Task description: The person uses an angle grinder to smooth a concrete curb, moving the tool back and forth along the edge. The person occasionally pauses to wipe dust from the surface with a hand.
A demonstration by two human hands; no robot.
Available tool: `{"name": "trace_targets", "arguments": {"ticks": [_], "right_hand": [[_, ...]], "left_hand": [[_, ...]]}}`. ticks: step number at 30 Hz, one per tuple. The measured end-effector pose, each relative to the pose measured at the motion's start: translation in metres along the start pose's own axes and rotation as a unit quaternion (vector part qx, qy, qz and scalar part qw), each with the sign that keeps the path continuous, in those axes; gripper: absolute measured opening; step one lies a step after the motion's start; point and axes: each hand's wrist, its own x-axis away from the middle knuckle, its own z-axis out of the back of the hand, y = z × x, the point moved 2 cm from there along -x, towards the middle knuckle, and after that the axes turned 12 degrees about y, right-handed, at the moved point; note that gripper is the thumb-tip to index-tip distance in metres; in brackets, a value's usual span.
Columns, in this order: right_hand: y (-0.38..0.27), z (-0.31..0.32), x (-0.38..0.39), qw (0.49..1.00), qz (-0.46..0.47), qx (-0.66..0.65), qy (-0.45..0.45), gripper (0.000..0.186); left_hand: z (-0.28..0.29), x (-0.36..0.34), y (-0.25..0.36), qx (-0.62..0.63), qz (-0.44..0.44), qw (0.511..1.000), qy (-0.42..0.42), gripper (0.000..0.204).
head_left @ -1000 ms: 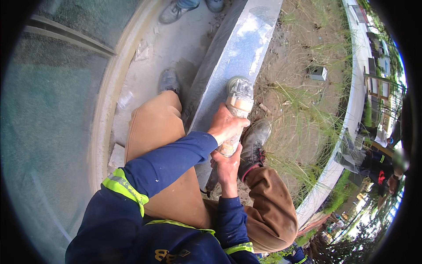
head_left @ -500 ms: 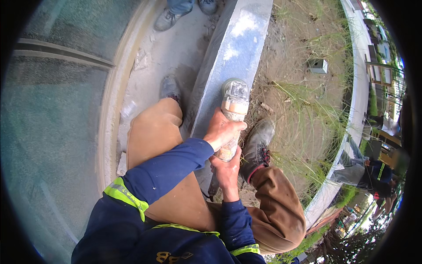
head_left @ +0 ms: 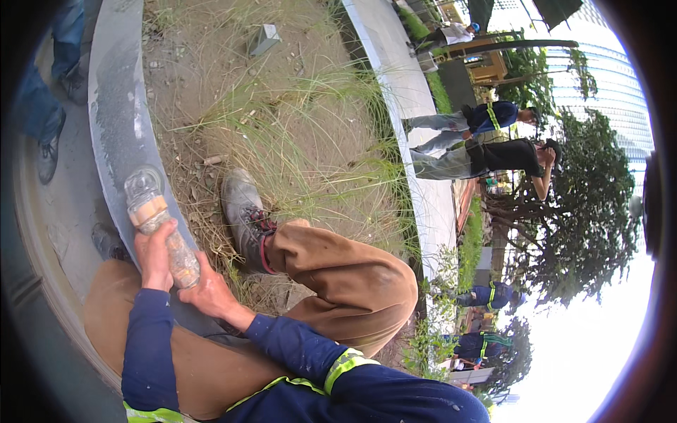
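Note:
A clear plastic bottle [head_left: 149, 204] with a tan label band lies tilted in both my hands, over the grey curved concrete curb [head_left: 113, 120]. My left hand [head_left: 151, 255] wraps around its middle. My right hand [head_left: 208, 292] grips its lower end, which is hidden in the fingers. Both forearms wear dark blue sleeves with yellow reflective bands. My legs in brown trousers straddle the curb, and my right worn grey shoe [head_left: 243, 215] rests on the dirt beside it.
A patch of dry dirt and long grass [head_left: 296, 127] lies right of the curb, with a small grey block [head_left: 264, 39] on it. Another person's jeans and shoe [head_left: 46, 134] show at far left. Several people stand by a second curb [head_left: 416, 141] at right.
The view has swung to the right, bringing the grass patch and the people into sight. Both hands have stayed on the bottle, now low at the left.

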Motion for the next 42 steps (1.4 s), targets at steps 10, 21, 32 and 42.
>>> {"name": "trace_targets", "arguments": {"ticks": [10,21,32,42], "right_hand": [[0.003,0.015,0.006,0.998,-0.057,-0.011,-0.002,0.094],[-0.007,-0.010,-0.006,0.999,-0.018,-0.003,-0.040,0.093],[0.017,0.020,-0.006,0.996,-0.076,-0.044,0.004,0.085],[0.015,-0.003,-0.008,0.997,-0.061,-0.018,-0.044,0.093]], "left_hand": [[-0.011,0.003,-0.015,-0.044,0.022,0.999,-0.020,0.032],[0.012,-0.008,0.003,0.007,-0.006,1.000,0.012,0.030],[-0.033,0.000,-0.019,-0.030,0.005,0.999,-0.028,0.055],[-0.001,-0.003,-0.007,0.016,-0.018,1.000,0.017,0.026]]}}
